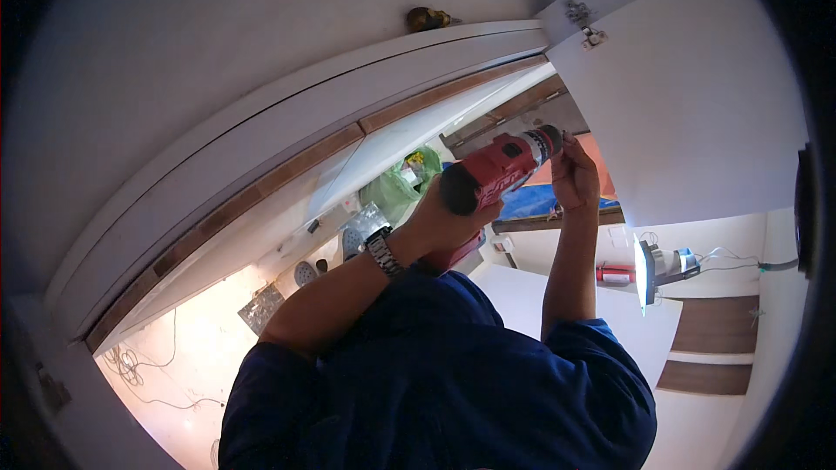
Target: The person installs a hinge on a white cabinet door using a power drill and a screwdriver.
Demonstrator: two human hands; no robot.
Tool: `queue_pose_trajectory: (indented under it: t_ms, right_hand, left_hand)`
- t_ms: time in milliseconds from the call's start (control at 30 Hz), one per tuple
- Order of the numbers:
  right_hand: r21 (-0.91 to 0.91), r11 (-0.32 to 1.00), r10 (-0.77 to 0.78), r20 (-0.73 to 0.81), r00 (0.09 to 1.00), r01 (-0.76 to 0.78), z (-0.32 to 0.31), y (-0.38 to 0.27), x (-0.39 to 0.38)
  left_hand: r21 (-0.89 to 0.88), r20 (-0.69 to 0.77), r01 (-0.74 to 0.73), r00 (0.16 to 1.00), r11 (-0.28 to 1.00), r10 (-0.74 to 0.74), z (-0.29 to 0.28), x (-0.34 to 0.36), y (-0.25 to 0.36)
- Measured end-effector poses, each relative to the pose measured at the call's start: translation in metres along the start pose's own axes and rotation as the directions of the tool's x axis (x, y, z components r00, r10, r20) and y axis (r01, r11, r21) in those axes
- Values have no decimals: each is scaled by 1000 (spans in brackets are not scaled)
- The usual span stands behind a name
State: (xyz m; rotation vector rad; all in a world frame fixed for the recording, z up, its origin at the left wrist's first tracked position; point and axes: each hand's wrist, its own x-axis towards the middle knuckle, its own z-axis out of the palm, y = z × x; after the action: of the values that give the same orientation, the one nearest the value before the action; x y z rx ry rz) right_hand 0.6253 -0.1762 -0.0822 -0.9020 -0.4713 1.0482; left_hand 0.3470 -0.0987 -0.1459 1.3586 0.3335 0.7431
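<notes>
My left hand (pixel 442 224), with a metal watch on the wrist, is wrapped around the handle of a red and black cordless drill (pixel 501 167). The drill tilts up toward the right, its chuck end close to my right hand (pixel 576 178). The fingers of that hand are pinched together just past the chuck. Whatever sits between them is too small to make out. A white cabinet door (pixel 684 113) stands swung out to the right of the drill, with metal hinges (pixel 594 37) near its upper left corner.
A short screwdriver (pixel 427 19) rests inside the cabinet behind its front edge (pixel 305 91). Below are a green plastic bag (pixel 392 191), slippers (pixel 351 242) and loose cable (pixel 126 365). To the right are a lit work lamp (pixel 644 274) and a red cylinder (pixel 615 273).
</notes>
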Motion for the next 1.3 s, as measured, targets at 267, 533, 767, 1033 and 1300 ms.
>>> queue_pose_trajectory:
  t_ms: [267, 533, 767, 1033, 1300]
  right_hand:
    - [-44, 999, -34, -36, 999, 33, 3, 6, -6]
    - [-141, 983, -135, -112, 984, 119, -17, 10, -3]
    - [-43, 996, -77, -39, 996, 75, -42, 14, 3]
    - [-6, 996, -86, -119, 989, 86, -16, 12, -6]
    - [77, 995, -62, -22, 998, 63, -16, 18, -8]
  left_hand:
    - [53, -18, -118, 993, 992, 120, 2, -8, -1]
    - [179, 91, -34, 996, 983, 18, -3, -11, 9]
    - [134, 83, -13, 997, 991, 2, 2, -10, 13]
    - [178, 74, -91, 994, 980, 79, 2, -6, 15]
    - [124, 137, -15, 991, 992, -2, -2, -5, 13]
